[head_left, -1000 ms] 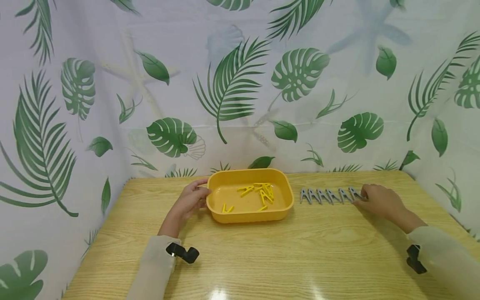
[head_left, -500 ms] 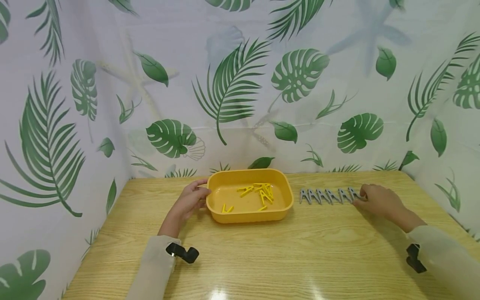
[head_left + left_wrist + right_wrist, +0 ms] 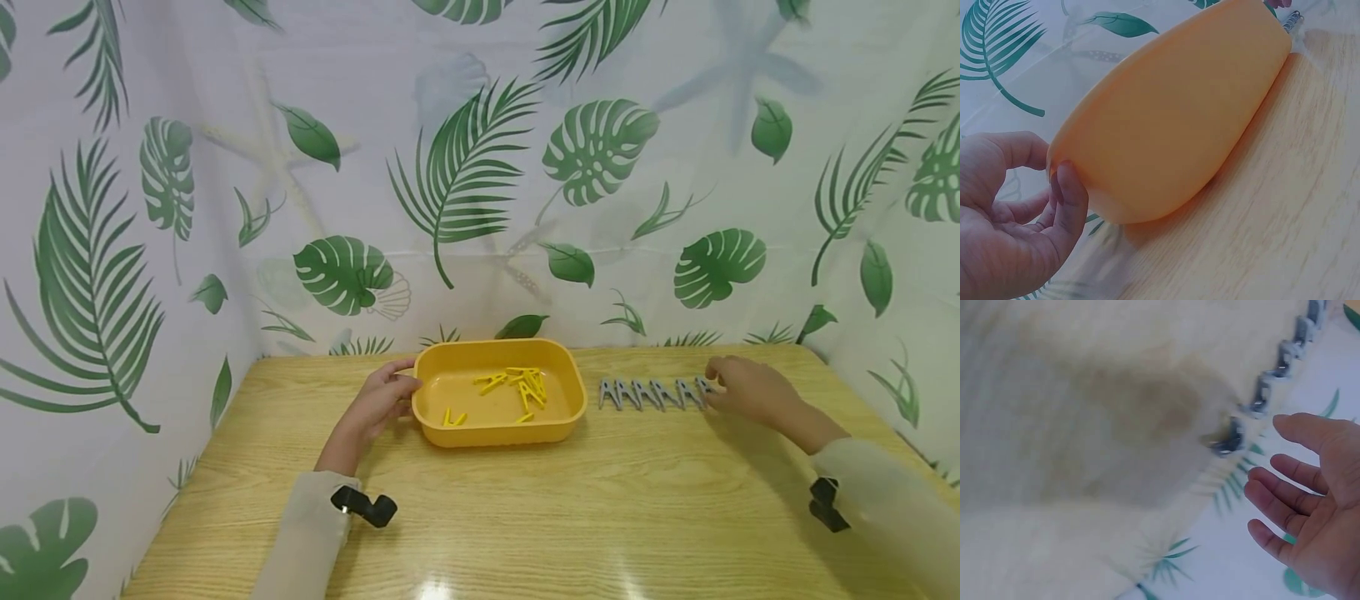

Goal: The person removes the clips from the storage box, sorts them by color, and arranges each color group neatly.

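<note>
A yellow tray (image 3: 497,435) stands at the back middle of the wooden table (image 3: 585,517) and holds several yellow clips (image 3: 525,385). My left hand (image 3: 381,398) grips the tray's left end. In the left wrist view the thumb (image 3: 1070,190) presses the tray wall (image 3: 1172,125) while a finger curls over the rim. Right of the tray lies a row of several grey clips (image 3: 648,393). My right hand (image 3: 741,387) hovers at the right end of that row. In the blurred right wrist view its fingers (image 3: 1300,472) are spread and hold nothing, close to the grey clips (image 3: 1263,394).
A leaf-print curtain (image 3: 480,167) walls the table at the back and on both sides. Black camera mounts sit on both sleeves (image 3: 364,506) (image 3: 825,505). The front half of the table bears nothing but a light glare.
My right hand has drawn slightly up and back from the rightmost grey clip with its fingers spread. The left hand and the tray have not moved.
</note>
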The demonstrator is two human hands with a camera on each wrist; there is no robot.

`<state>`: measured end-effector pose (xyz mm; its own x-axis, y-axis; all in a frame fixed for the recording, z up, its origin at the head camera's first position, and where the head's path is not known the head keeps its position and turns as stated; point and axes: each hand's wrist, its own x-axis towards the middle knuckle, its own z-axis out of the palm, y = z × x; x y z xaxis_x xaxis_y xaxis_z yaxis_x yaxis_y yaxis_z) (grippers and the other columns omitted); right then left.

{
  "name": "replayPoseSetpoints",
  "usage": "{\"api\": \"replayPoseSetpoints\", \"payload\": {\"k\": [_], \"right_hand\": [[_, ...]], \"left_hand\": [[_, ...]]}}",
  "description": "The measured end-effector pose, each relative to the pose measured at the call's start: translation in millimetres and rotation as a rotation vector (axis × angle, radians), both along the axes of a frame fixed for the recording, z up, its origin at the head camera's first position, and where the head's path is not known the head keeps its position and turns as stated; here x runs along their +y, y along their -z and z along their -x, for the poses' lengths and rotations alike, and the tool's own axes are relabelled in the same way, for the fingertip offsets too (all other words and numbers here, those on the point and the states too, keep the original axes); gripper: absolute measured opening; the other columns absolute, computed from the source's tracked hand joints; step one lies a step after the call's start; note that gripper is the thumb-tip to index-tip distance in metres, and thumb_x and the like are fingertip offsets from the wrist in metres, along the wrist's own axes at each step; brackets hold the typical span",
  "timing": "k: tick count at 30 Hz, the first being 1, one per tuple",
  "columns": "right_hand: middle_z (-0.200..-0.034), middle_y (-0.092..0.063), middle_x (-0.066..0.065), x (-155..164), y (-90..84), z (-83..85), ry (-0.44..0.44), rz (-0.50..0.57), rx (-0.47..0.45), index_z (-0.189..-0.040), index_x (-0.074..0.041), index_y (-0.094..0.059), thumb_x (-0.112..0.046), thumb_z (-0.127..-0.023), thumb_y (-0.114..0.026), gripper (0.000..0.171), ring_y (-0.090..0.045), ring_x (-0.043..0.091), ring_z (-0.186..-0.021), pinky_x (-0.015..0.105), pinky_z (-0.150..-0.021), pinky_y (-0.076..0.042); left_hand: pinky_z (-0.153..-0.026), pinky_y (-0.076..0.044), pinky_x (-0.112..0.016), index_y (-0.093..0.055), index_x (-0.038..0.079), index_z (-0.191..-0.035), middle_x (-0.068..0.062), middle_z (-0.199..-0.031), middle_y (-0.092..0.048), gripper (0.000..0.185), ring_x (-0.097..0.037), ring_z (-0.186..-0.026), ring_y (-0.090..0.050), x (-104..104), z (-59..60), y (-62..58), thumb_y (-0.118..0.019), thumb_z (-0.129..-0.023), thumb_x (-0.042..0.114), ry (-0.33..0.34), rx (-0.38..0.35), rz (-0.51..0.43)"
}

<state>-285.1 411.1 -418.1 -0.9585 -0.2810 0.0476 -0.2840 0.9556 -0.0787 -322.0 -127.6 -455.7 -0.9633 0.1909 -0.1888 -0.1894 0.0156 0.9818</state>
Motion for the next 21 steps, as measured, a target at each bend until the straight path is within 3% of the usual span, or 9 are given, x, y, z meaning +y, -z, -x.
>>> {"api": "replayPoseSetpoints", "payload": {"k": [5,13,21], "right_hand": [[-0.099,-0.069,0.023,-24,-19.7,7.4,-0.039,-0.022,0.013,-0.109,0.007,-0.065,-0.018,-0.091,-0.073,0.032,-0.067,0.037,-0.088,0.051,-0.072,-0.056],[-0.101,-0.069,0.017,-89,-55.8,13.2,-0.151,-0.006,0.114,-0.112,0.000,-0.067,-0.019,-0.091,-0.074,0.029,-0.067,0.032,-0.092,0.049,-0.076,-0.057],[-0.098,-0.069,0.011,-152,-65.7,19.0,-0.250,0.015,0.137,-0.109,-0.004,-0.069,-0.017,-0.090,-0.076,0.024,-0.066,0.027,-0.088,0.044,-0.078,-0.058]], "left_hand": [[-0.068,-0.056,-0.023,-0.043,0.002,-0.150,-0.014,-0.115,-0.058,0.055,-0.015,-0.084,-0.062,-1,0.8,2.1,-0.058,-0.097,0.008,0.002,0.002,0.004],[-0.067,-0.056,-0.023,-0.043,0.001,-0.150,-0.011,-0.110,-0.058,0.055,-0.014,-0.082,-0.062,-2,-0.2,3.7,-0.057,-0.098,0.007,0.007,0.013,-0.004],[-0.067,-0.056,-0.023,-0.042,0.001,-0.150,-0.012,-0.113,-0.058,0.055,-0.014,-0.083,-0.063,-1,-1.2,3.8,-0.058,-0.098,0.008,0.016,0.027,-0.004]]}}
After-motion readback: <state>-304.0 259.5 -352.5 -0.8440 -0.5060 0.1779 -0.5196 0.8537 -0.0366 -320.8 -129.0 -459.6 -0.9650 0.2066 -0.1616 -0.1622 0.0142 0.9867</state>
